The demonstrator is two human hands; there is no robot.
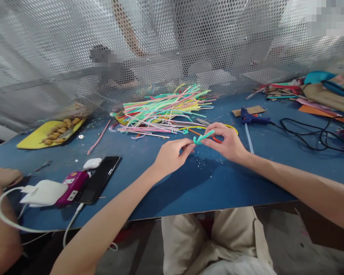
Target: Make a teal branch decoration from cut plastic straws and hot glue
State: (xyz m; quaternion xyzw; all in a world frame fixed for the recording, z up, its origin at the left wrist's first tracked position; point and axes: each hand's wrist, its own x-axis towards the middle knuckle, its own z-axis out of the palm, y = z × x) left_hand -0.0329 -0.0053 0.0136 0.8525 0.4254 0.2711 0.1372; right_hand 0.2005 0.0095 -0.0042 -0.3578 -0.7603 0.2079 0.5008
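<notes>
Between my two hands, above the blue table (172, 194), is a bent teal pipe cleaner (200, 138). My left hand (173, 153) pinches its left end between thumb and forefinger. On its other side my right hand (224, 143) is closed on it, with the fingertips partly hiding it. Just behind them lies a large heap of pipe cleaners (166, 109) in pink, green, yellow and white. An orange one and a yellow one lie close behind my right hand. Small pale scraps (201, 165) are scattered on the tabletop below.
On the right lie a blue glue gun (253, 117) with a black cord and a piece of cardboard (236, 112). To the left are a black phone (101, 179), a purple power adapter (73, 188), a yellow tray (31, 140) of food, and another person's arm (2, 214). Perforated metal mesh (160, 46) stands behind.
</notes>
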